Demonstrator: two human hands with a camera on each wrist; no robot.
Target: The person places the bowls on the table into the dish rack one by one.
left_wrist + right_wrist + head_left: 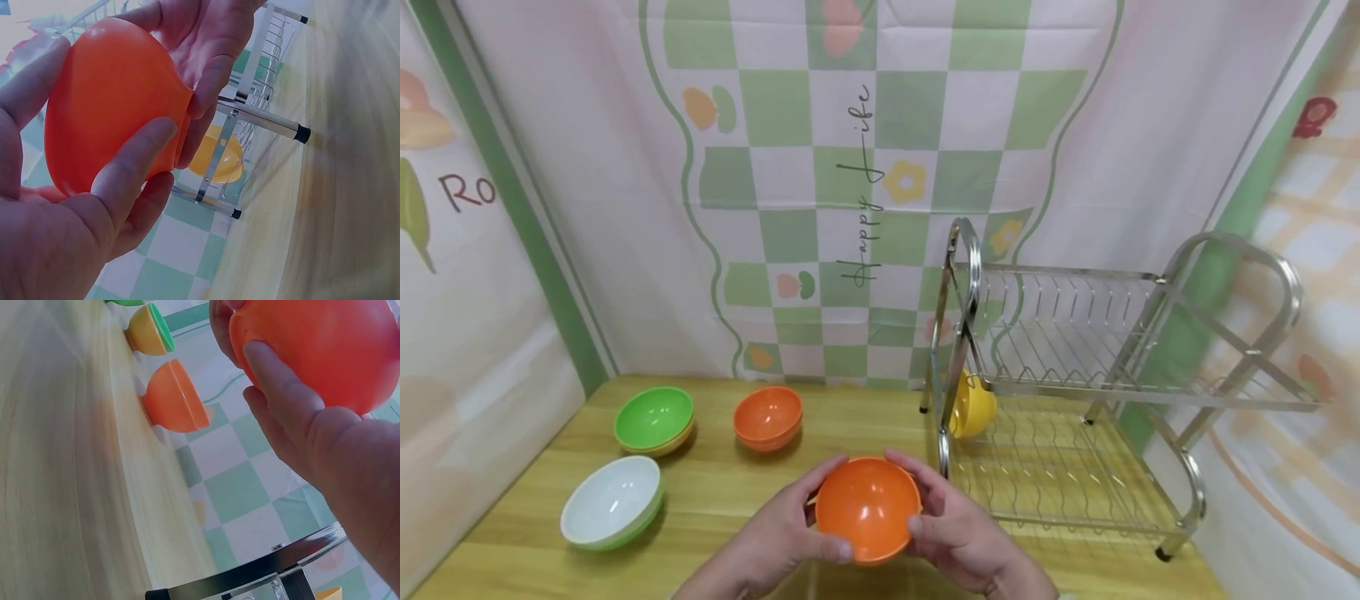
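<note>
An orange bowl point(868, 508) is held above the front of the table between both hands, its inside turned toward the head camera. The left hand point(790, 533) grips its left side, thumb at the near rim and fingers behind. On the right side the right hand point(958, 533) grips it the same way. From the left wrist view, the fingers of both hands press the outside of the orange bowl point(112, 106) near its foot. In the right wrist view the right hand point(312, 419) lies along the bowl's underside.
Left on the table point(715, 517) stand a green bowl point(655, 417) in a yellow one, a white bowl point(612, 500) in a green one, and stacked orange bowls point(767, 417). A two-tier metal dish rack point(1075, 387) stands right, with yellow bowls point(976, 408) on its lower tier.
</note>
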